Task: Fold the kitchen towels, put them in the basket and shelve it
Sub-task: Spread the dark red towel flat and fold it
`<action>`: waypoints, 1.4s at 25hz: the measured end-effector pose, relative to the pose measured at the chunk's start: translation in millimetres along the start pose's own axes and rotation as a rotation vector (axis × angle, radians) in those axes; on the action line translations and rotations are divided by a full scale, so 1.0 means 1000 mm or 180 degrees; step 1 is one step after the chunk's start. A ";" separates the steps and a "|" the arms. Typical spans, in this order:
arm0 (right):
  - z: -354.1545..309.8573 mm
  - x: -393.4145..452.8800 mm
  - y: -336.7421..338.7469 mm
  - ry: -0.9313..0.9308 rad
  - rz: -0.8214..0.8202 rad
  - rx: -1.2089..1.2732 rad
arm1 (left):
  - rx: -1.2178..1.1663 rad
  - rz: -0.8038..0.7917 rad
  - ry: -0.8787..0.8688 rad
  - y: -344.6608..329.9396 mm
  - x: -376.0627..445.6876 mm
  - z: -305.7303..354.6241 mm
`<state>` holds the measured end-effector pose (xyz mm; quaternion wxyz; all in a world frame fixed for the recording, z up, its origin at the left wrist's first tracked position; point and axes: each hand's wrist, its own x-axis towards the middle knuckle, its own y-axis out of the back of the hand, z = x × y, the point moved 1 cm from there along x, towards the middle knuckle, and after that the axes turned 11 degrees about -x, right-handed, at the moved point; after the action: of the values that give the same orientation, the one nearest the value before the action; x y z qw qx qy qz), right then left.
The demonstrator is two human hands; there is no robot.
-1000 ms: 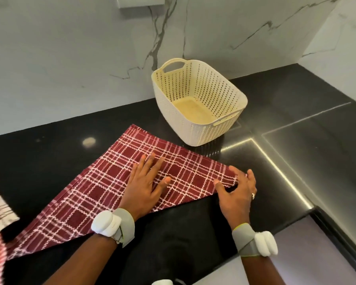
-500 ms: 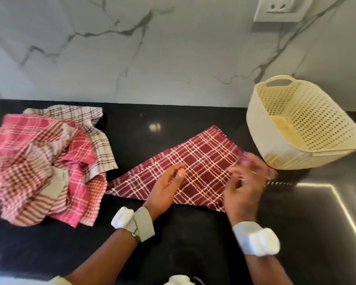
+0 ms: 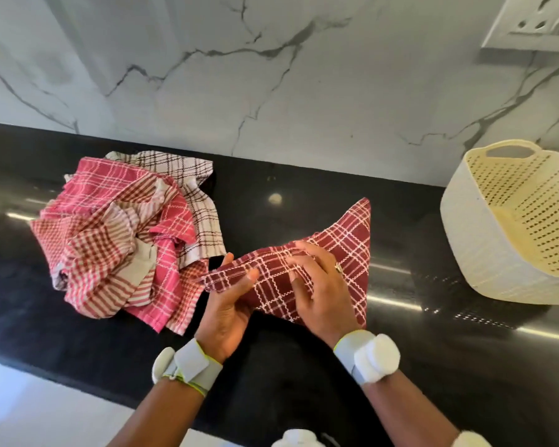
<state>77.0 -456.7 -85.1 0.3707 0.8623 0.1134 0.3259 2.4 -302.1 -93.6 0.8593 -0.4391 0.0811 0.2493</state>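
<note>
Maroon towel (image 3: 342, 253) is mid-fold. The left hand (image 3: 229, 304) pinches its corner; the right hand (image 3: 320, 285) presses flat. Next: align edges.

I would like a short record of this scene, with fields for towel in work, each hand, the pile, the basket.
towel in work: dark red plaid towel, partly folded, on the black counter
left hand: pinches the towel's left edge
right hand: fingers on the towel
pile: unfolded towels, left
basket: cream, tilted, no towel visible inside
</note>
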 end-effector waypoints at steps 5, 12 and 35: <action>0.051 -0.004 -0.023 -0.0176 -0.1695 -0.0932 | 0.0720 0.0814 -0.0576 0.007 0.020 -0.003; 0.066 -0.005 -0.027 -0.1003 -0.1482 -0.1281 | 0.2382 0.0729 -0.1745 -0.031 0.048 0.008; 0.154 0.010 0.037 -0.1613 -0.0943 -0.2142 | 0.6785 -0.1285 -0.1079 -0.050 0.104 -0.069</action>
<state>182.4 -565.0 -132.9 0.6894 0.7208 0.0289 0.0664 122.6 -344.3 -136.8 0.8229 0.5636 0.0624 -0.0368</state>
